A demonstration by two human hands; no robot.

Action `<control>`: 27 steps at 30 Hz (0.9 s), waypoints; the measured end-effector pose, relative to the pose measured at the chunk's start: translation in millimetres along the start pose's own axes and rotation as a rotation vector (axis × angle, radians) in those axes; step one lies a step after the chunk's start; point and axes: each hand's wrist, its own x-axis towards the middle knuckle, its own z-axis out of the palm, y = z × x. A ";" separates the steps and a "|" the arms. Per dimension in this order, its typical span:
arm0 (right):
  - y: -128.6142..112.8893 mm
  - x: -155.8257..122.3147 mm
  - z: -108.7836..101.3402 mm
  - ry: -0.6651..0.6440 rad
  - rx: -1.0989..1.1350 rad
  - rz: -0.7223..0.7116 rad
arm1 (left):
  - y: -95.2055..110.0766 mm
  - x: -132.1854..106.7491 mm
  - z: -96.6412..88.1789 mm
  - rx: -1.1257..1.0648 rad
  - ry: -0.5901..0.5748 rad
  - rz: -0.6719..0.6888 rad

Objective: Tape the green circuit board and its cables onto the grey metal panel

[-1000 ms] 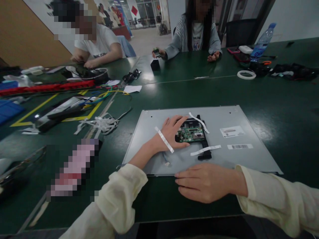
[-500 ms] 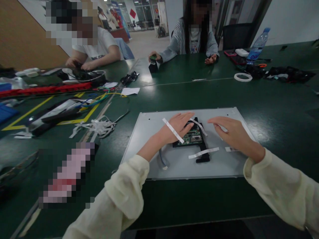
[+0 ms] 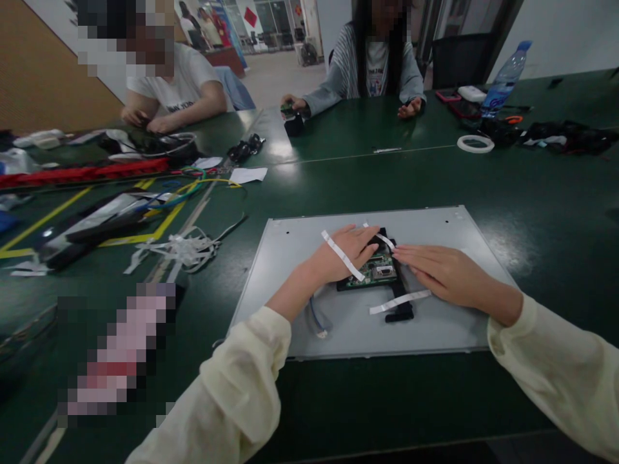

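My left hand [image 3: 340, 254] lies over the upper left of a green circuit board [image 3: 370, 277] in a black bracket [image 3: 401, 293], fingers stretched out. A strip of white tape [image 3: 342, 255] crosses the back of that hand. Another tape strip [image 3: 385, 241] runs from under the left fingertips to the bracket's right side. My right hand [image 3: 447, 274] has its fingers straight and close together, with the tips at the end of that strip. A third tape strip [image 3: 400, 301] crosses the bracket's lower leg. All this rests on a flat grey panel [image 3: 271, 303].
A grey cable [image 3: 316, 320] with a white plug lies on the panel. Left are a tangle of white strips [image 3: 184, 250] and a pixelated pink object [image 3: 126, 354]. A tape roll [image 3: 476, 144] and water bottle [image 3: 505, 80] stand far right. Two people sit across the green table [image 3: 338, 187].
My right hand has moved left and down, bringing its fingertips from the air onto the tape end at the bracket. My left hand stays over the board. The view has shifted slightly.
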 end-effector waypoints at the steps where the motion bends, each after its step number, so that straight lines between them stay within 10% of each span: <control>1: -0.7 -1.9 0.2 -0.008 -0.012 -0.009 | 0.6 -0.2 -0.4 0.000 -0.002 0.000; 20: 8.9 -10.5 4.3 -0.008 0.068 0.275 | 3.9 -1.1 -2.4 -0.040 -0.007 -0.033; 27: 3.9 -8.5 0.4 -0.072 0.066 0.168 | 4.9 -1.5 -4.0 -0.038 -0.023 -0.042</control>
